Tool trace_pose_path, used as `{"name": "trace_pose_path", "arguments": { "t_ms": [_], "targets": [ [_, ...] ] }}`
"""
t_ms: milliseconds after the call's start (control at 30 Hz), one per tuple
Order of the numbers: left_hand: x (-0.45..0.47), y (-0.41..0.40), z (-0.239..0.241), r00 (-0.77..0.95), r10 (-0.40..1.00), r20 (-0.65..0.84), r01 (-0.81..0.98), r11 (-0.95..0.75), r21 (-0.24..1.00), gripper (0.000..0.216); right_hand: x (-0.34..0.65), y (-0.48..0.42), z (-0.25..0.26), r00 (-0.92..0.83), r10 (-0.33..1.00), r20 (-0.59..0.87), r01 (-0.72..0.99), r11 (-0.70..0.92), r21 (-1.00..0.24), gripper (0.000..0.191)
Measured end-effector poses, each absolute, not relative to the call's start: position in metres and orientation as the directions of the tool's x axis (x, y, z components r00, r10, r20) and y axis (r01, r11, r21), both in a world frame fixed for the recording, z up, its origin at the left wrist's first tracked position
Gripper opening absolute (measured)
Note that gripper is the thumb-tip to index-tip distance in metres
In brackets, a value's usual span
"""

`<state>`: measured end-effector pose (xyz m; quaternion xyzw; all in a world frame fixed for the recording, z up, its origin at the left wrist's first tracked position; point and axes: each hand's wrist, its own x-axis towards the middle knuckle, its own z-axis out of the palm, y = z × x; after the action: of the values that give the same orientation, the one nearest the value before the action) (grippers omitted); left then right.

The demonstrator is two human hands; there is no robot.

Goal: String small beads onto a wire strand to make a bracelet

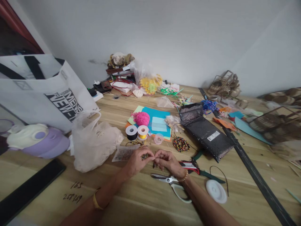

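1. Two bare forearms (113, 188) are filling the foreground, a gold-coloured band (97, 201) circling the left one and a beaded bracelet (183, 176) circling the right wrist.
2. At the centre, the left grip (137, 160) is pinching, thumb and forefinger together at their tips; small dark beads (144, 155) are showing beside its fingers.
3. Opposite it, the right grip (169, 161) is also pinching, its tips meeting the left ones. Whatever is sitting between them is too small to tell. More dark pieces (154, 165) are showing below these fingers.
4. On the near side of the right grip, scissors (168, 180) are lying open on the tabletop (141, 197), and a red tool (188, 165) with dark green handles is resting just right of it.
5. Just left of the left grip, a clear packet (121, 153) is lying partly behind the hand.
6. Just beyond both grips, a pink spool (159, 138), a black thread spool (131, 134) and a yellow one (142, 136) are standing near a pink yarn ball (141, 118) and blue sheets (162, 113); a multicoloured bead coil (181, 144) is lying beyond the right grip.
7. Farther right, a black bubble mailer (209, 135) and a white disc (215, 191) are lying.
8. Farther left, a whitish plastic bag (94, 147) is slumping before a printed shopping bag (61, 94).
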<state>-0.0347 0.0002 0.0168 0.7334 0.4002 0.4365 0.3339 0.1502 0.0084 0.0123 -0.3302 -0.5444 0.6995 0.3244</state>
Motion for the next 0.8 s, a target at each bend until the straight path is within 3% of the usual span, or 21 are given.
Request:
{"name": "trace_pose_path", "arguments": {
  "t_ms": [800],
  "targets": [
    [-0.0363,-0.001,0.019,0.301,0.912,0.28,0.356,-0.38,0.854,0.018,0.1502,0.0099,0.0094,-0.554,0.828,-0.083,-0.073,-0.148,-0.986,0.033]
  ]
}}
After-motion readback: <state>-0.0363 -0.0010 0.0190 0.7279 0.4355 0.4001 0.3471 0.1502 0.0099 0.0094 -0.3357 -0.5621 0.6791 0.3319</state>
